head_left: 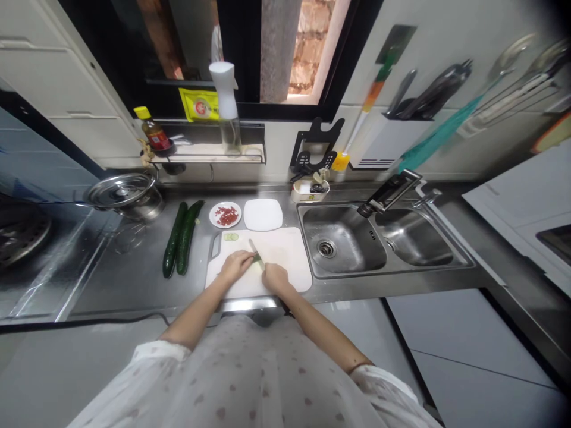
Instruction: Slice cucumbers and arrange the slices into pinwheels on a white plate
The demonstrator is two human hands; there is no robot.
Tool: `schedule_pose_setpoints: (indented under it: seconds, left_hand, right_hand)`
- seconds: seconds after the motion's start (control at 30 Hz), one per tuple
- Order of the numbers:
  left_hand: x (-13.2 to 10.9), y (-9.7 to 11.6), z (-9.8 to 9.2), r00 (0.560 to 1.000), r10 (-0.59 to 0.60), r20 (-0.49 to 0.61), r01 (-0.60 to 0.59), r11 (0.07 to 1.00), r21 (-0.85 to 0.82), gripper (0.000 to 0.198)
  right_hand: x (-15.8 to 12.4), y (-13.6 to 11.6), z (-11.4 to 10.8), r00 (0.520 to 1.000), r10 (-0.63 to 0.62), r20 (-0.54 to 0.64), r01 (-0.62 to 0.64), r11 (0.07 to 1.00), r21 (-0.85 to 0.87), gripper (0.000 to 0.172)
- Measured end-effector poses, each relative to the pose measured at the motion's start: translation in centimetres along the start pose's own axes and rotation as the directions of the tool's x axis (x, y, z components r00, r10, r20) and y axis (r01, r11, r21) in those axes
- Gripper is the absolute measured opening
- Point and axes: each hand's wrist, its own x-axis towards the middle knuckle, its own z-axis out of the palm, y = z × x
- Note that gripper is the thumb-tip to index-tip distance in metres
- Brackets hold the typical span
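Note:
On the white cutting board, my right hand is closed round the handle of a knife, its blade pointing up and left. My left hand lies on the board with fingers pressed together on a small green piece beside the blade; the fingers hide most of it. Pale green slices rest near the board's upper left corner. Two whole cucumbers lie on the steel counter left of the board. Behind the board are a plate of red pieces and a bare white square plate.
A double sink with a black faucet adjoins the board on the right. A lidded steel pot stands at the back left. Bottles stand on a wall shelf; a knife block hangs beyond the sink.

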Motion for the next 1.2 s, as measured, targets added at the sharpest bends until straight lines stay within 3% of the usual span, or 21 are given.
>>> schedule_pose_setpoints:
  seconds: [0.27,0.77,1.2]
  left_hand:
    - [0.0,0.0,-0.1,1.0,0.005,-0.003,-0.005,1.0,-0.01,0.026]
    - [0.0,0.1,0.0,1.0,-0.005,-0.016,0.005,1.0,-0.003,0.025]
    - [0.0,-0.1,0.1,1.0,-0.017,-0.001,0.017,1.0,0.011,0.026]
  right_hand:
    - [-1.3,0.5,0.3,0.999,0.028,0.037,-0.028,1.0,-0.009,0.032]
    - [1.0,-0.6,-0.2,1.0,0.013,0.005,-0.013,1.0,0.014,0.033]
    - [-0.8,0.4,0.6,0.999,0.027,0.04,-0.026,0.999,-0.023,0.032]
